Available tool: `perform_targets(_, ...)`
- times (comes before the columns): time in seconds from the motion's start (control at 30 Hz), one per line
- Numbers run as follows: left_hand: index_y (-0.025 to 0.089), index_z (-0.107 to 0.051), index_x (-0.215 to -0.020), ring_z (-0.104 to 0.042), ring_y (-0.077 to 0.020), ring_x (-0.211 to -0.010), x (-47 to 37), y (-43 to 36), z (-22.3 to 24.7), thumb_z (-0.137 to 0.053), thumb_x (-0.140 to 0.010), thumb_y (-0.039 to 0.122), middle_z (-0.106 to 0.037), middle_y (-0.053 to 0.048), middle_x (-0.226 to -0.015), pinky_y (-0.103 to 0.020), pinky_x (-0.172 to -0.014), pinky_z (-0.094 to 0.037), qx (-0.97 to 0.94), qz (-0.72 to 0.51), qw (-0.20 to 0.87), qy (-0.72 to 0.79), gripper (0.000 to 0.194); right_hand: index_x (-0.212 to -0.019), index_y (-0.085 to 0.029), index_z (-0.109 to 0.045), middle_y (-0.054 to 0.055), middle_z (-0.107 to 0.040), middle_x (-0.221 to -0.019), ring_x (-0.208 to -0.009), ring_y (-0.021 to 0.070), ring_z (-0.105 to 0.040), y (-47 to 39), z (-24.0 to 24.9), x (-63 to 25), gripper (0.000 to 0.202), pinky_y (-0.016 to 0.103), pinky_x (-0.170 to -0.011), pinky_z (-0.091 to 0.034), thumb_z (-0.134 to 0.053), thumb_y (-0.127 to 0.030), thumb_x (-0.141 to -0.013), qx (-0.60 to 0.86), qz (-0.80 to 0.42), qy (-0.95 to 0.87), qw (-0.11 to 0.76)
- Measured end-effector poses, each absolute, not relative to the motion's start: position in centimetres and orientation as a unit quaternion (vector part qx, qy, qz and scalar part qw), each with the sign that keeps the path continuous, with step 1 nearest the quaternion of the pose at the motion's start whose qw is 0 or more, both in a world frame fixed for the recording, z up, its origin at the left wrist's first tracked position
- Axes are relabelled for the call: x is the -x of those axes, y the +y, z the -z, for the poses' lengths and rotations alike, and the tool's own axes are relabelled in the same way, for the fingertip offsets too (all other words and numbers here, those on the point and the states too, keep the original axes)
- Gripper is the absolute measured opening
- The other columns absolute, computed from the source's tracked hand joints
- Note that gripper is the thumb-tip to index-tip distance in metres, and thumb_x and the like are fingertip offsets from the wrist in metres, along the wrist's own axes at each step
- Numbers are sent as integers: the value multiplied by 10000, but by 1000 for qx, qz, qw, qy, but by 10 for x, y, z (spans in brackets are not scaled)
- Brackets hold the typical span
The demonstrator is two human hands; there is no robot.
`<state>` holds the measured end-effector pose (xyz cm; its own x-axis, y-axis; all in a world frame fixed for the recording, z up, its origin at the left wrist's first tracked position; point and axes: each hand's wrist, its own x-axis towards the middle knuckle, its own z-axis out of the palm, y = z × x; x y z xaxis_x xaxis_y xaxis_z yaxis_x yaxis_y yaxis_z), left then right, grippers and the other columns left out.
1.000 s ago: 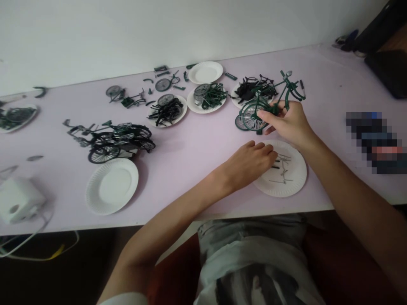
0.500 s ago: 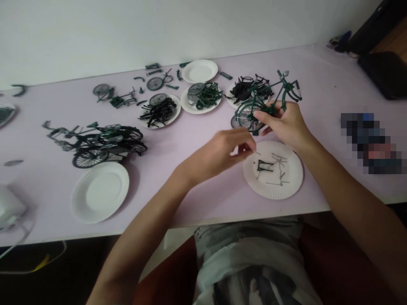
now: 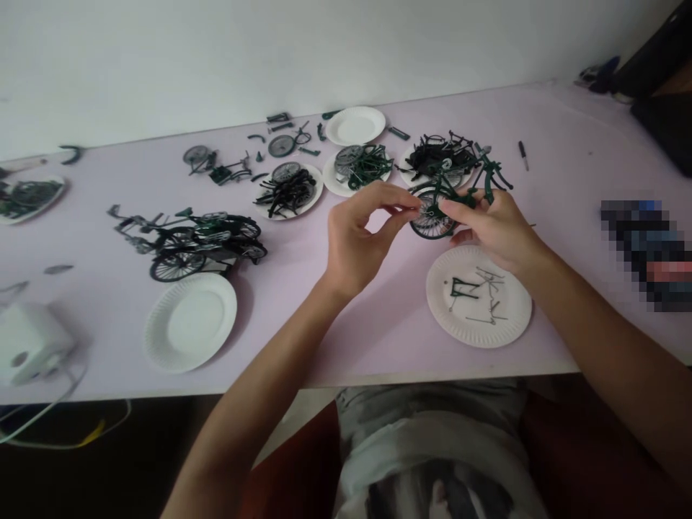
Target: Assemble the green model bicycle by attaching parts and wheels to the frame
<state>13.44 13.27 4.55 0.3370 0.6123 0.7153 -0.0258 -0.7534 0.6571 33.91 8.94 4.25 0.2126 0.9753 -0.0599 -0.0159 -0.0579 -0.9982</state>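
Observation:
A green model bicycle is held in my right hand, whose thumb and fingers close on the frame, with the spoked rear wheel toward the left. My left hand pinches at the edge of that wheel; what lies between its fingertips is too small to make out. Below the bicycle, a white paper plate carries a small dark green frame piece and several thin metal pieces.
Finished-looking model bicycles stand at the left beside a bare white plate. Plates of black parts and green parts are behind my hands. A white device with cables is at the left edge; a pen-like tool lies back right.
My left hand has moved up from over the plate of metal pieces to the bicycle's wheel. The bicycle in my right hand has come lower, and the view has shifted somewhat.

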Motion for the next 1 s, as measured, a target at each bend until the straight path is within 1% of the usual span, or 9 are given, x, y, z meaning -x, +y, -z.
perform_targets(0.2,208,-742,-955,-730,-147,-867,-139,130,-43,-742,-911,70,-780,-9,-931,-306,-787,-613,-781,-553,236,171,145,-842,-197,-735,55,-692,-862,-776,197,-674,87,-45,-334,268,269,-512,-584,-886,-399,-753,566,-461,-436,526)
perform_targets(0.37,206,-733,-946,-729,-140,-858,-141,130,-41,-748,-900,64,-781,0,-921,-289,-780,-601,-784,-549,224,185,150,-889,-195,-743,67,-710,-922,-808,208,-680,86,-41,-334,293,287,-528,-603,-879,-418,-756,566,-455,-454,517)
perform_targets(0.5,206,-723,-934,-727,-141,-864,-141,129,-41,-743,-908,84,-777,2,-916,-290,-791,-595,-780,-548,231,195,127,-912,-205,-751,70,-715,-962,-835,212,-678,86,-39,-334,297,286,-517,-609,-879,-424,-757,559,-454,-462,519)
perform_targets(0.7,199,-718,-941,-729,-156,-876,-139,128,-42,-734,-946,185,-777,-15,-925,-313,-809,-596,-801,-515,211,221,22,-905,-206,-757,72,-722,-955,-829,207,-680,86,-41,-333,270,276,-515,-607,-872,-409,-770,560,-456,-463,515)
perform_targets(0.9,197,-708,-941,-731,-161,-878,-138,128,-42,-713,-962,181,-775,-19,-926,-310,-810,-588,-812,-507,187,221,26,-939,-196,-785,84,-742,-998,-851,217,-695,84,-42,-332,296,270,-503,-610,-877,-417,-764,557,-459,-469,509)
perform_targets(1.0,196,-704,-933,-723,-153,-855,-139,128,-42,-714,-950,138,-770,-11,-907,-296,-785,-577,-810,-512,183,219,61,-963,-198,-793,92,-750,-1040,-877,229,-705,84,-42,-332,317,277,-507,-615,-881,-426,-760,555,-463,-471,506)
